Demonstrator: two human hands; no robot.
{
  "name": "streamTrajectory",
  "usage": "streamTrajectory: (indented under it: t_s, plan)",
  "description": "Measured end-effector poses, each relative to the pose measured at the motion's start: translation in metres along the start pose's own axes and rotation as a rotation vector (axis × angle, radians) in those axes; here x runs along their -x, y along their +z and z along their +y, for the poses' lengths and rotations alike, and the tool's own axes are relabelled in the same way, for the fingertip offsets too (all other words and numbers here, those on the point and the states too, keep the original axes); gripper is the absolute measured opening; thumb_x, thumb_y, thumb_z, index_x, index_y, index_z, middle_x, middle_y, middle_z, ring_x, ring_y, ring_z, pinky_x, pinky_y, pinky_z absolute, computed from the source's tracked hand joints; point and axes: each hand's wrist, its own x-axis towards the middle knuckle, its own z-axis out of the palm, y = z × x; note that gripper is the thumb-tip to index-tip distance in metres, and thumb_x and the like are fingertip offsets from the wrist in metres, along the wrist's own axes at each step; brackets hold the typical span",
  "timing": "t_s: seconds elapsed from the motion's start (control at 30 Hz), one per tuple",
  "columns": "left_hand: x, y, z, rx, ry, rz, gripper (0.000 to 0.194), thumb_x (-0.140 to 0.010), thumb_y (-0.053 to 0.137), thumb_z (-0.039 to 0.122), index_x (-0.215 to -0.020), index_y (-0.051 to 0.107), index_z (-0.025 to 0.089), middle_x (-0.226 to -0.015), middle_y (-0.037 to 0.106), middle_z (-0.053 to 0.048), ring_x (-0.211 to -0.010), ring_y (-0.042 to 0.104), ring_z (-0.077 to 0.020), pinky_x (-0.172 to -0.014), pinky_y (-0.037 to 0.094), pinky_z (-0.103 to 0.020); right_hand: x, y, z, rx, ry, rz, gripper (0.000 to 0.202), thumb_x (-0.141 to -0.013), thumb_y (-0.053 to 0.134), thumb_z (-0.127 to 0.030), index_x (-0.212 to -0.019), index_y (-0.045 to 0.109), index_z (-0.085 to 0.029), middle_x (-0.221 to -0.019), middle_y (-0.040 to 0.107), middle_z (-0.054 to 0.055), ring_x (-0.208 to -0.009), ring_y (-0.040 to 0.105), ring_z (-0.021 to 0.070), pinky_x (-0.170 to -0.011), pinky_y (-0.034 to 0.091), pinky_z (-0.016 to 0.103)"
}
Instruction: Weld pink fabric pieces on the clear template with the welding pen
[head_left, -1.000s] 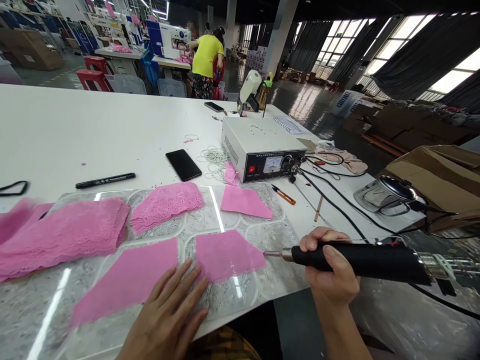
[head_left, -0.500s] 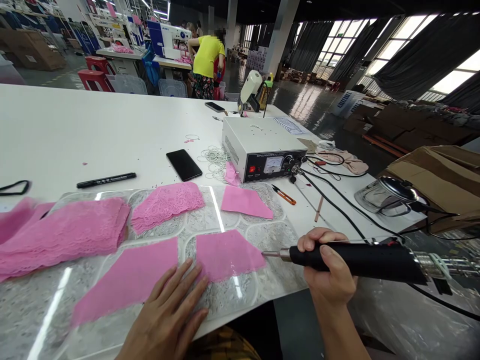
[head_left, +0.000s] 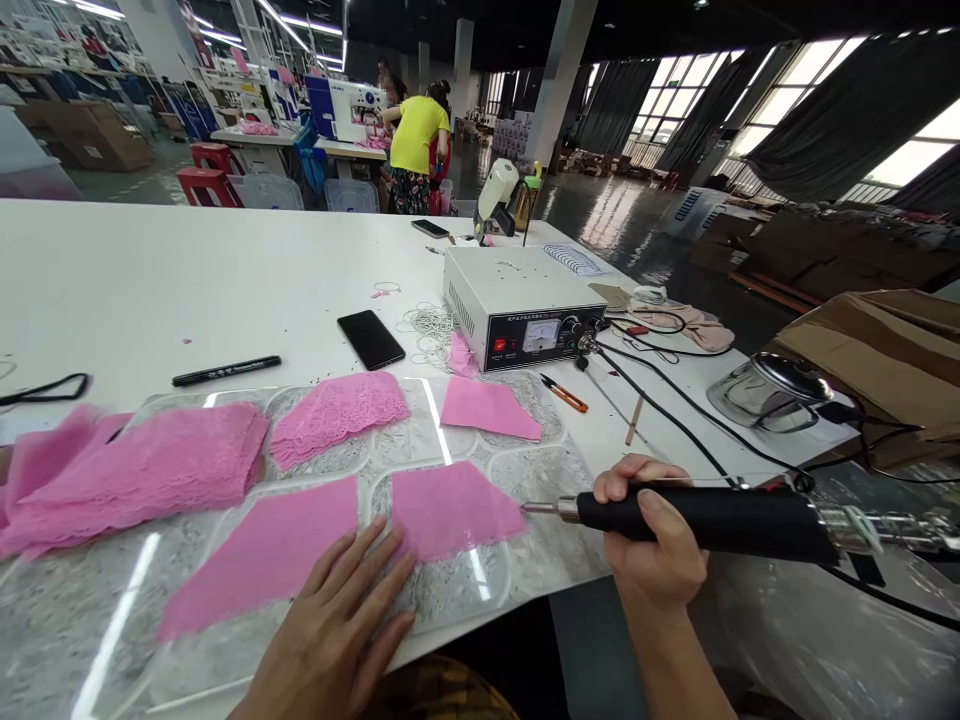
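Note:
My right hand [head_left: 656,540] is wrapped round the black handle of an ultrasonic welding gun [head_left: 720,522]. Its thin metal tip touches, or nearly touches, the right corner of a pink fabric piece [head_left: 454,508]. Spread flat, my left hand [head_left: 345,610] presses at the gap between that piece and a longer pink fabric piece [head_left: 270,545]. Both lie on a clear patterned plastic mat [head_left: 551,560]. Behind them rest a pink lace stack [head_left: 341,415] and a small pink piece [head_left: 489,407]. A larger lace pile [head_left: 157,470] sits at the left.
A white power box [head_left: 525,305] with a dial stands at the back, its cables running right to the gun. Around it are a phone [head_left: 371,340], a black marker [head_left: 226,371], orange thread snips [head_left: 564,393] and a glass jar [head_left: 772,395]. A person in yellow [head_left: 418,135] bends beyond the table.
The view has shifted slightly, so the left-side items appear further right. My hands, the gun and the fabric pieces hold nearly the same places relative to one another.

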Motion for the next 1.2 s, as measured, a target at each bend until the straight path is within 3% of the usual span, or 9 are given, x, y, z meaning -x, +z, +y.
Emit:
streamTrajectory:
  t_s: [1.0, 1.2]
  plan:
    - [-0.0014, -0.0019, 0.0004, -0.036, 0.014, 0.021, 0.039, -0.093, 0.055, 0.025, -0.131, 0.058, 0.018, -0.134, 0.060, -0.010, -0.132, 0.048, -0.0269, -0.108, 0.042, -0.039, 0.0011, 0.0013, 0.0089, -0.025, 0.010, -0.046, 0.012, -0.072, 0.065, -0.026, -0.073, 0.056, -0.020, -0.076, 0.057, -0.001, -0.056, 0.054, 0.0112, -0.053, 0.048, 0.030]
    - [-0.0013, -0.0073, 0.0038, 0.026, 0.013, 0.088, 0.033, -0.093, 0.052, 0.016, -0.126, 0.059, 0.016, -0.126, 0.064, -0.010, -0.129, 0.052, -0.0258, -0.104, 0.045, -0.038, -0.0035, -0.0056, 0.0061, -0.071, 0.001, 0.093, 0.011, -0.067, 0.063, -0.025, -0.075, 0.059, -0.019, -0.080, 0.057, 0.001, -0.058, 0.052, 0.0101, -0.054, 0.047, 0.029]
